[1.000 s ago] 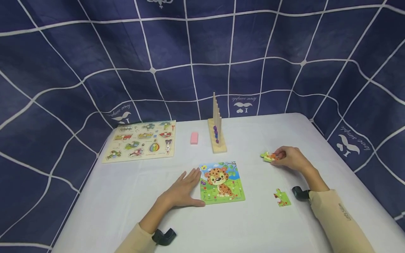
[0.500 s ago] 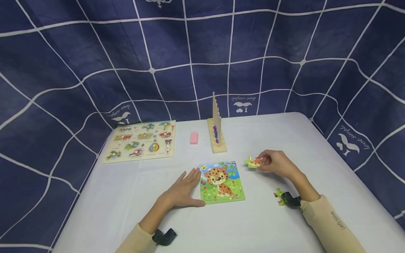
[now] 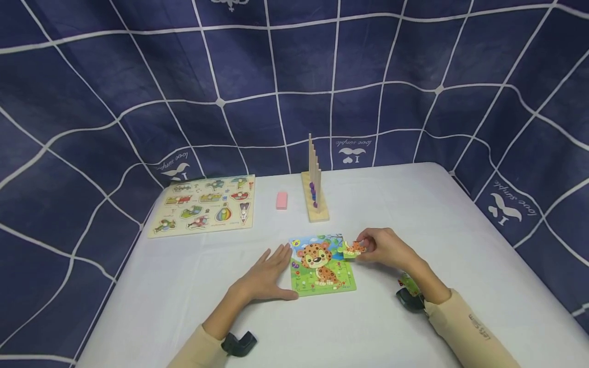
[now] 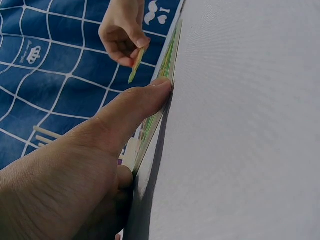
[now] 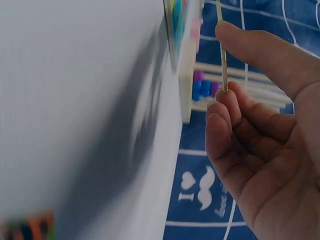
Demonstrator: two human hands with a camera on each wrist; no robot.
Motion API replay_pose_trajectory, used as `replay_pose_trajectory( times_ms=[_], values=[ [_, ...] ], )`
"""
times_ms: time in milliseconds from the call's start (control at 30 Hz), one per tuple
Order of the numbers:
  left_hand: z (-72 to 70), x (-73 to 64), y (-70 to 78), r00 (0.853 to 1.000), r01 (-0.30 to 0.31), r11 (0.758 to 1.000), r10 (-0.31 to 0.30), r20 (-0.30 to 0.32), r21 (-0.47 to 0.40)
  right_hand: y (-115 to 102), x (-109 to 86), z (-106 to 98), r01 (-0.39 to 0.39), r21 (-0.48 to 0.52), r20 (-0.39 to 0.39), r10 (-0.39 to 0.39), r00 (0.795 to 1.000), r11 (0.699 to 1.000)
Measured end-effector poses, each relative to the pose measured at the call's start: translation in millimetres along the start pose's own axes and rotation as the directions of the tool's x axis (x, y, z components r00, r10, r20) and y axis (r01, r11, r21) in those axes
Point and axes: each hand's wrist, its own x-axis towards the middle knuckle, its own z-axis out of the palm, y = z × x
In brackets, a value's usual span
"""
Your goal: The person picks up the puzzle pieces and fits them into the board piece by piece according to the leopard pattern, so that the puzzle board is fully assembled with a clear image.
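A square jigsaw puzzle with a spotted cub [image 3: 318, 268] lies flat on the white table. Along its left edge rests my left hand [image 3: 263, 276], fingers extended, thumb at the lower left corner; the left wrist view has that thumb [image 4: 137, 105] against the board's side. My right hand [image 3: 388, 249] pinches a puzzle piece [image 3: 352, 249] with green and orange print over the board's upper right edge. Seen edge-on in the right wrist view, the thin piece [image 5: 223, 60] sits between thumb and fingers, raised off the table. Another piece [image 3: 409, 283] lies under the right wrist, partly hidden.
Behind the puzzle stands a wooden peg stand [image 3: 317, 204] with tall rods and a few purple and blue beads. A pink block [image 3: 281, 201] is beside it. A wooden vehicle puzzle board [image 3: 204, 207] lies back left. A blue checked cloth [image 3: 244, 66] hangs behind the table [image 3: 294, 337].
My right hand has carried the pinched puzzle piece leftward and nearer, from the right of the table to the board's edge. My left hand stays put. The forearm now partly covers the loose piece.
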Motion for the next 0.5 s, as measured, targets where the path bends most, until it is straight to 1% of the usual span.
replay_pose_trajectory(
  times_ms=[267, 400, 500],
  values=[
    [-0.8, 0.8, 0.1, 1.000, 0.007, 1.000, -0.007, 0.007, 0.015, -25, -1.4, 16, 0.027, -0.006, 0.055, -0.027, 0.998, 1.000],
    [-0.7, 0.3, -0.3, 1.000, 0.006, 1.000, -0.006, 0.007, 0.012, -35, -1.5, 29, 0.087, 0.016, 0.104, -0.088, 0.991, 0.996],
    [-0.4, 0.1, -0.3, 1.000, 0.005, 1.000, -0.006, 0.008, 0.009, -38, -1.6, 39, 0.124, 0.038, 0.131, -0.128, 0.983, 0.991]
  ],
)
